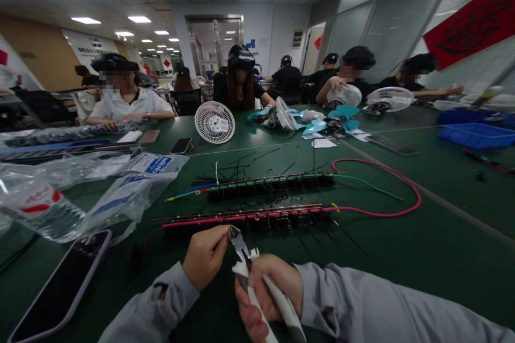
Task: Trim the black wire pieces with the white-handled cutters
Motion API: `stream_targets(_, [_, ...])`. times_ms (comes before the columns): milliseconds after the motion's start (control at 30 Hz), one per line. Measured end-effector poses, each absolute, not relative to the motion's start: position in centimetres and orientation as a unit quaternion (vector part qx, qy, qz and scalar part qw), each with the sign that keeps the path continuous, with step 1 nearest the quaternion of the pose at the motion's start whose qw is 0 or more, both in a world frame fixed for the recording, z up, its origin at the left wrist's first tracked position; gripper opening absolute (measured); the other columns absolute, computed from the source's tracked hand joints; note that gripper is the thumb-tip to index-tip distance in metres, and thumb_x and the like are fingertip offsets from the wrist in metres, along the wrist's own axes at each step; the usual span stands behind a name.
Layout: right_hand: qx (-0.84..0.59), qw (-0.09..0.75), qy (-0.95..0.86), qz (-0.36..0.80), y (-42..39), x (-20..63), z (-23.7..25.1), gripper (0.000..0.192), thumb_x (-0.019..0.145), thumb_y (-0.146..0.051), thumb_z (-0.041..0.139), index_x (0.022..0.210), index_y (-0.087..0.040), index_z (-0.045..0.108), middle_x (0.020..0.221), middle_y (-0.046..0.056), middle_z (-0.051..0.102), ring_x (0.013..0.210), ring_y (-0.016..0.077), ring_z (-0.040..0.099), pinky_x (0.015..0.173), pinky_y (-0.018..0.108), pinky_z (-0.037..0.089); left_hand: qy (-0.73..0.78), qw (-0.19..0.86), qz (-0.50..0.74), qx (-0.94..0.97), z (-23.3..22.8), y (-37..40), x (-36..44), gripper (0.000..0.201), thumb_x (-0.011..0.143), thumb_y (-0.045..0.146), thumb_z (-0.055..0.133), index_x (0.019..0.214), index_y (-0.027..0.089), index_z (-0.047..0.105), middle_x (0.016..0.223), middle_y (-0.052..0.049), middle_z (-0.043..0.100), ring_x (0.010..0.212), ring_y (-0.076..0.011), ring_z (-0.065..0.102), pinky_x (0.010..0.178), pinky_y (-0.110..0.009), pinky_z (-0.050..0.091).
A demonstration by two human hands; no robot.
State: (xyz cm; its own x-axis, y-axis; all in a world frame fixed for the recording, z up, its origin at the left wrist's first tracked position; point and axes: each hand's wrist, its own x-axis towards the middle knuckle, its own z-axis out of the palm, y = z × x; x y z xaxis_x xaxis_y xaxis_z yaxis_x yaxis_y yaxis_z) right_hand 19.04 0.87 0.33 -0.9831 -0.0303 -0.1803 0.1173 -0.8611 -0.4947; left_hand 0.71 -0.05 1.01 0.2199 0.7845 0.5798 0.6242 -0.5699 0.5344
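Diagonal cutters [240,246] with white and grey handles sit in my right hand [265,292], fingers wrapped round the grips. Beside the jaw tips is my left hand [206,254], its thumb and forefinger pinched together. What they pinch, if anything, is hidden. Just beyond both hands lies a long black strip assembly [257,216] with a red cable [382,214] along it and thin black tie ends sticking out. Behind it, a second similar strip [273,181] carries a green wire [372,182], a blue wire and an upright white cable tie [217,172].
At the left lie a phone [60,284], a water bottle [44,211] and plastic bags [132,187]. Across the green table are a white fan grille [214,122], blue fan blades [345,115], another phone [182,146] and a blue tray [478,135]. Several people sit around the far side.
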Motion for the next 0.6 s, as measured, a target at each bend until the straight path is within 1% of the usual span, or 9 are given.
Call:
stream_targets(67, [0.068, 0.010, 0.258, -0.964, 0.90, 18.92, 0.15, 0.024, 0.064, -0.029, 0.039, 0.077, -0.013, 0.051, 0.060, 0.005, 0.053, 0.054, 0.0171, 0.051, 0.061, 0.037, 0.040, 0.462, 0.082, 0.439, 0.766, 0.93, 0.01, 0.73, 0.021, 0.087, 0.017, 0.045, 0.095, 0.015, 0.065, 0.085, -0.007, 0.071, 0.076, -0.0162, 0.068, 0.069, -0.023, 0.053])
stream_targets(167, [0.050, -0.037, 0.271, -0.961, 0.85, 18.62, -0.12, 0.030, 0.058, -0.030, 0.039, 0.075, -0.011, 0.055, 0.069, 0.011, 0.061, 0.065, 0.0218, 0.058, 0.065, 0.038, 0.041, 0.468, 0.076, 0.448, 0.758, 0.85, 0.06, 0.79, 0.020, 0.087, 0.018, 0.046, 0.094, 0.015, 0.065, 0.086, -0.007, 0.071, 0.078, -0.0163, 0.068, 0.071, -0.024, 0.052])
stream_targets(233, [0.059, -0.059, 0.283, -0.955, 0.78, 18.45, -0.17, 0.037, 0.054, -0.028, 0.039, 0.075, -0.006, 0.059, 0.076, 0.015, 0.063, 0.069, 0.0195, 0.059, 0.067, 0.032, 0.040, 0.472, 0.079, 0.441, 0.759, 0.84, 0.06, 0.83, 0.021, 0.088, 0.018, 0.045, 0.093, 0.015, 0.065, 0.085, -0.006, 0.071, 0.076, -0.0160, 0.068, 0.069, -0.024, 0.053])
stream_targets(300, [0.074, -0.070, 0.285, -0.953, 0.74, 18.39, -0.10, 0.043, 0.052, -0.027, 0.038, 0.078, -0.001, 0.062, 0.078, 0.016, 0.063, 0.068, 0.0152, 0.058, 0.065, 0.026, 0.037, 0.474, 0.075, 0.440, 0.759, 0.82, 0.06, 0.84, 0.021, 0.088, 0.019, 0.044, 0.094, 0.015, 0.064, 0.084, -0.006, 0.071, 0.075, -0.0159, 0.068, 0.068, -0.024, 0.053])
stream_targets(367, [0.087, -0.066, 0.277, -0.955, 0.74, 18.43, 0.04, 0.047, 0.051, -0.025, 0.038, 0.082, 0.001, 0.062, 0.077, 0.015, 0.064, 0.067, 0.0135, 0.057, 0.063, 0.024, 0.036, 0.473, 0.077, 0.440, 0.760, 0.77, 0.06, 0.84, 0.020, 0.088, 0.019, 0.045, 0.094, 0.015, 0.064, 0.085, -0.006, 0.071, 0.076, -0.0158, 0.068, 0.069, -0.024, 0.053])
stream_targets(433, [0.097, -0.059, 0.266, -0.957, 0.78, 18.53, 0.15, 0.050, 0.051, -0.025, 0.037, 0.086, 0.001, 0.062, 0.076, 0.014, 0.064, 0.068, 0.0141, 0.058, 0.063, 0.025, 0.035, 0.472, 0.078, 0.441, 0.759, 0.72, 0.06, 0.82, 0.020, 0.088, 0.019, 0.045, 0.094, 0.015, 0.064, 0.085, -0.006, 0.071, 0.076, -0.0157, 0.068, 0.069, -0.024, 0.053])
stream_targets(600, [0.089, -0.028, 0.253, -0.963, 0.74, 18.55, 0.30, 0.054, 0.049, -0.025, 0.036, 0.089, 0.003, 0.061, 0.079, 0.016, 0.064, 0.071, 0.0165, 0.059, 0.070, 0.027, 0.037, 0.472, 0.078, 0.444, 0.757, 0.81, -0.07, 0.79, 0.021, 0.088, 0.020, 0.044, 0.094, 0.016, 0.064, 0.083, -0.006, 0.071, 0.073, -0.0155, 0.067, 0.067, -0.023, 0.053])
